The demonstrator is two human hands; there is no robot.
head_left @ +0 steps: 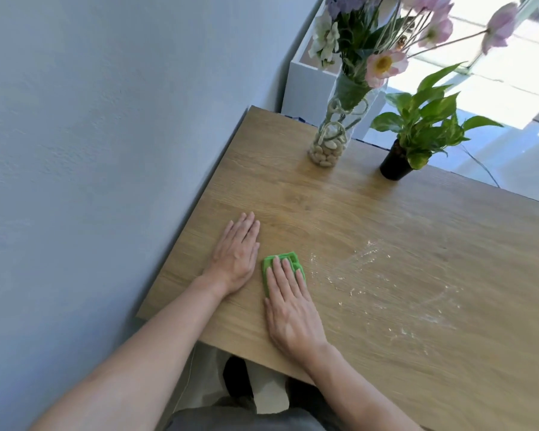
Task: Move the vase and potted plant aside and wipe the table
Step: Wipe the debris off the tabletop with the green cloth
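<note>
Green cloth (283,269) pressed under flat right hand (290,309) fingers | left hand (235,255) flat on desk (386,353) | vase (329,144), potted plant (399,160) far edge | risk: white crumbs (371,275) swept off the edge.

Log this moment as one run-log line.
left hand flat on table | right hand presses green cloth | crumbs unwiped
</note>
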